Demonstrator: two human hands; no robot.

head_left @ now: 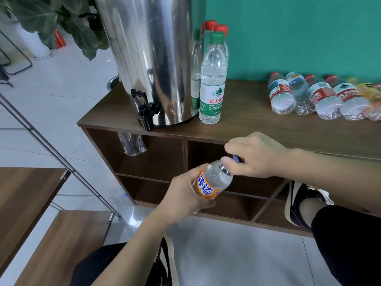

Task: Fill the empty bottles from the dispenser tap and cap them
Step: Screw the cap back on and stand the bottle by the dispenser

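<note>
We judge the step in hand to be capping or uncapping at the mouth of 1 bottle; we cannot tell which, though the clear plastic bottle with the orange label [212,182] seems to hold clear liquid, so capping looks likelier. Our left hand [185,195] is wrapped round its labelled body, holding it tilted in front of the brown wooden shelf unit [257,124], below the top and well apart from the black tap [145,109]. Our right hand [251,155] pinches the small blue cap [236,158] between thumb and curled fingers, right at the neck; whether the cap sits on the thread is hidden.

If this is capping, the next move calls for seating the cap square on the neck and twisting while the left hand keeps the bottle from turning, then standing it with the upright ones.

Counts: 1 tall shiny steel dispenser [152,58] on the shelf top. Just beside it stand upright bottles [212,79], at least 4 by their caps: 3 red, 1 green at the front, and a slim bottle whose cap we cannot make out. Further right lie empty bottles on their sides [321,98]: we count at least 5, more perhaps cut off by the edge.
</note>
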